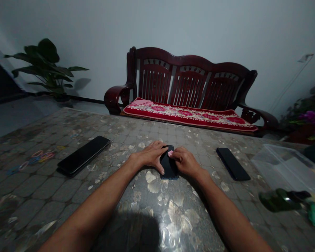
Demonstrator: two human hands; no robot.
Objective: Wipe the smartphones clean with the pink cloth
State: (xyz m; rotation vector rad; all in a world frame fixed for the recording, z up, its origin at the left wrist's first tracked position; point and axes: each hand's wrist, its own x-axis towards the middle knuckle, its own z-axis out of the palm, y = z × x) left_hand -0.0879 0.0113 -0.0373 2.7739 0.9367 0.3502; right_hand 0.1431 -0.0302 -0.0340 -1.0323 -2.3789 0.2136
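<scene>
A dark smartphone (169,168) lies flat on the patterned tabletop in front of me, screen up. My left hand (152,154) holds it from the left, thumb on the lower left edge and fingers by the top edge. Over the phone's right side, my right hand (185,160) is closed on a small pink cloth (170,153), pressed to the upper part of the screen. Most of the cloth is hidden in the fingers.
Another phone (233,163) lies at right; a larger black device (84,155) lies at left beside colourful scissors (42,156). A green bottle (280,200) rests on its side near a clear plastic box (278,164). Behind the table (136,133) stands a wooden bench (191,87).
</scene>
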